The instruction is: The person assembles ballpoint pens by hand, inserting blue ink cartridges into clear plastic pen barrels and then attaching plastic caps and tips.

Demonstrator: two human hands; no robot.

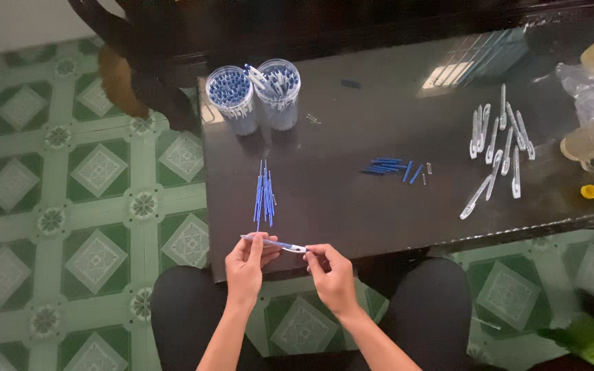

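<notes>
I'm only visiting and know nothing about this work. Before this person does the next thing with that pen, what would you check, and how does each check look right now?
1. Pen held at both ends by left hand and right hand: ok.
2. Pen fully closed up: cannot tell, too small.
3. Blue refills lying on the dark table just beyond the hands: ok.
4. Clear barrels spread out at the right: ok.
5. Two clear tubs upright at the far left corner: ok.
6. Small blue parts loose mid-table, away from the edge: ok.
</notes>
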